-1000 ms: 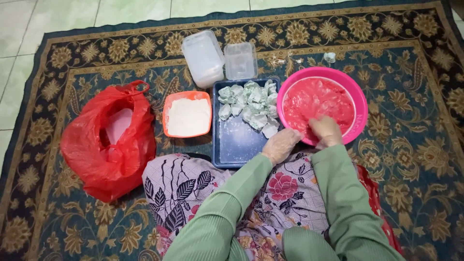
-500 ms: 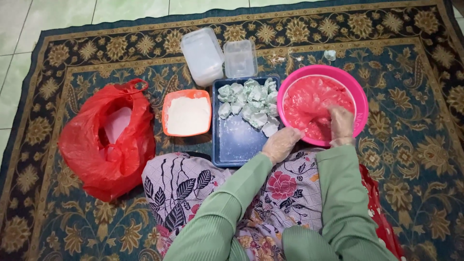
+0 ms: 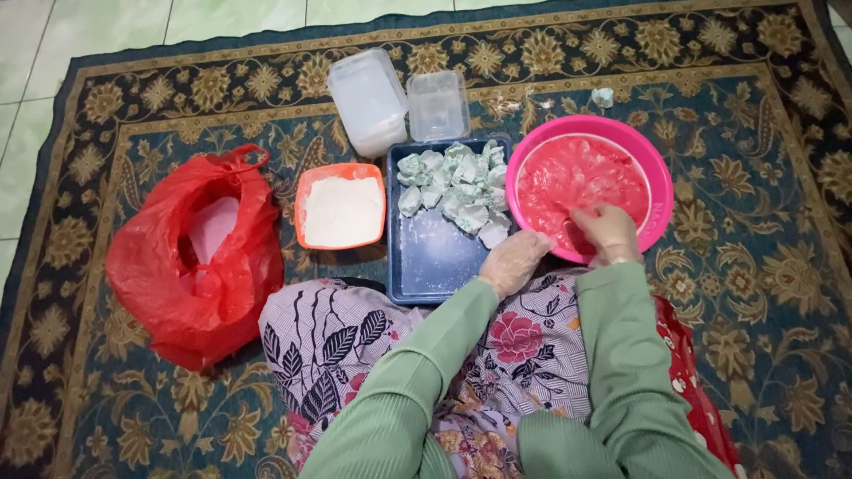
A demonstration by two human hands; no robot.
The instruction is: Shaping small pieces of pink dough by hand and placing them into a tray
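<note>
I am looking down over two green sleeves and a flower-print lap, both running out of the bottom edge, so the arms are cut off above the elbows. Taking the pink bowl (image 3: 658, 177) as my landmark: the left hand (image 3: 513, 263) is sitting just outside its near-left rim, gloved in thin clear plastic and loosely curled; whether it is touching the rim or only hovering beside it I cannot tell. The right hand (image 3: 607, 231) is reaching over the near rim and into the bowl, fingers bent down into the red dough (image 3: 577, 177) — the fingertips are sinking out of sight, so I cannot tell whether they are pinching a piece or just pressing.

Left of the bowl, touching or almost touching it, a dark blue tray (image 3: 435, 257) is lying with a heap of pale green wrapped lumps (image 3: 454, 184) piled at its far end; its near part is bare and dusted white. Further left an orange tub (image 3: 341, 211) is holding white powder, and beyond that a red plastic bag (image 3: 191, 257) is slumping open, its contents only a pale blur.

Behind the tray, far-left of the bowl, two clear plastic containers (image 3: 368, 99) are standing side by side. Just past the bowl's far rim a small pale scrap (image 3: 603, 96) is lying on the patterned carpet (image 3: 763, 293) — too small to identify.
</note>
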